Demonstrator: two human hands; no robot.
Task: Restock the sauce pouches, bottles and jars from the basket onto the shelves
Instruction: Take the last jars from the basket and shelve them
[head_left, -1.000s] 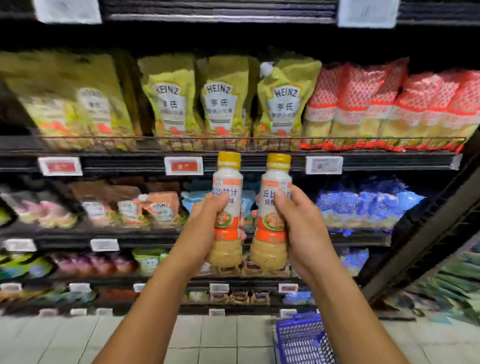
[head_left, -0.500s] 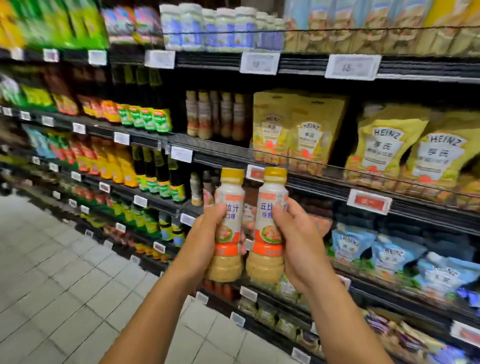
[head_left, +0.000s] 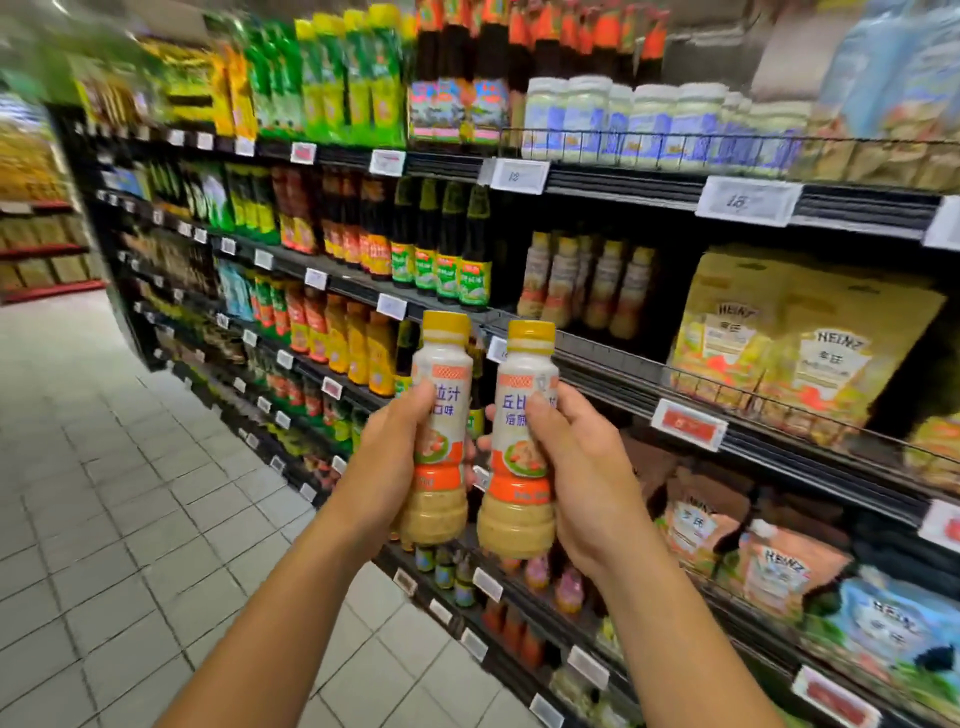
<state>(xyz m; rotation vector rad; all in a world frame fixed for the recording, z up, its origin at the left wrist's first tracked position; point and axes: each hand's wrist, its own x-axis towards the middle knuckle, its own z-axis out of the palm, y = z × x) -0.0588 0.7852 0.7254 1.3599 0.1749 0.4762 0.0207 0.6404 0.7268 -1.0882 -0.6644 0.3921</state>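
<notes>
I hold two small dressing bottles with yellow caps upright in front of the shelves. My left hand grips the left bottle around its middle. My right hand grips the right bottle the same way. The two bottles stand side by side, a small gap between them. A row of matching yellow-capped bottles stands on the shelf behind them, up and to the right. The basket is out of view.
Heinz pouches fill the shelf to the right behind a wire rail. Dark sauce bottles stand left of the matching row. White jars sit on the upper shelf. Tiled aisle floor lies on my left.
The view has swung left and up along the shelves; the basket has left the view. Both hands keep hold of their bottles in front of me.
</notes>
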